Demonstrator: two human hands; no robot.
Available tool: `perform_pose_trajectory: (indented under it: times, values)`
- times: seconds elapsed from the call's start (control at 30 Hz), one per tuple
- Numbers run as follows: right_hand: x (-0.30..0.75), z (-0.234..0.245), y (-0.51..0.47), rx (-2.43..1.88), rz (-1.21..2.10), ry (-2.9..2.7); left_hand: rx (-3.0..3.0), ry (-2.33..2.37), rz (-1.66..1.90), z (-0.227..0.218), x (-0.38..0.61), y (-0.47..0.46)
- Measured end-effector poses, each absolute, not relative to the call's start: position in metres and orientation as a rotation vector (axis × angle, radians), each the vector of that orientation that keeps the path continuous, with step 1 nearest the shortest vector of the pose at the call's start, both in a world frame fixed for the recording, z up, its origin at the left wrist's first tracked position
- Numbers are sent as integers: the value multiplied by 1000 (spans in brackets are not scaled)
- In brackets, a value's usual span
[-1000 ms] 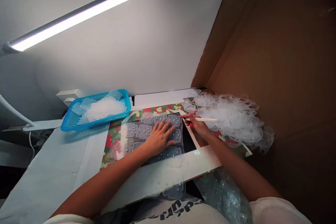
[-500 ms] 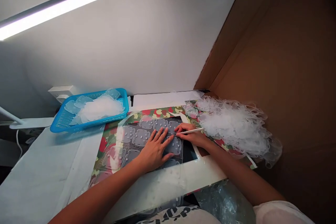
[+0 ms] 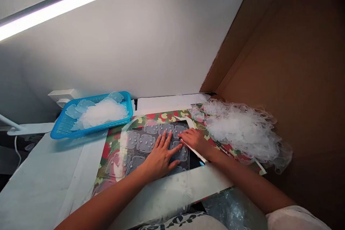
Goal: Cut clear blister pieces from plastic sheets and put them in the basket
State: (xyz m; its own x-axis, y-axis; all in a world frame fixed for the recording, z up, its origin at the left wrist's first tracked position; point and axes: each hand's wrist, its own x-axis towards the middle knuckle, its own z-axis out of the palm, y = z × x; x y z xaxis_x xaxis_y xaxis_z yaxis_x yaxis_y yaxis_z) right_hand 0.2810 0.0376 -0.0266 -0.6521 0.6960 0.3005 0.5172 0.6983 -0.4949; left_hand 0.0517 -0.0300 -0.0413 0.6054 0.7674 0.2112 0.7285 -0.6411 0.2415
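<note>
A clear plastic sheet of moulded square pieces (image 3: 145,143) lies on a dark panel over a camouflage-patterned mat (image 3: 164,116). My left hand (image 3: 160,155) lies flat on the sheet with its fingers spread. My right hand (image 3: 193,140) rests at the sheet's right edge, its fingers closed round a thin white stick (image 3: 194,151) whose tip touches the sheet.
A blue basket (image 3: 128,107) of clear plastic pieces stands at the back left. A heap of clear plastic trimmings (image 3: 242,129) lies to the right against a cardboard wall (image 3: 283,61). A white strip (image 3: 167,190) crosses the near edge. A lamp bar (image 3: 81,0) hangs overhead.
My right hand moved left from the trimmings heap to the sheet's right edge and swung the stick downward. My left hand stayed pressed on the sheet.
</note>
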Motion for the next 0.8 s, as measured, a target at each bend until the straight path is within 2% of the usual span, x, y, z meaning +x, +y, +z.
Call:
perform_pose_trajectory:
  times: [0.13, 0.23, 0.37, 0.5, 0.8]
  values:
    - [302, -21, 60, -1246, 488, -1930, 2663, 1254, 474, -41, 49, -33]
    - [318, -10, 69, -1383, 615, -1557, 2540, 1232, 499, -35, 50, -24]
    - [308, 8, 44, -1260, 817, -1637, 1939, 1201, 744, -19, 62, 13]
    - [281, 21, 16, -1120, 1131, -1880, 1438, 1121, 776, -14, 76, 49]
    - [269, 10, 58, -1125, 1515, -1565, 1472, 1199, 928, -31, 80, 42]
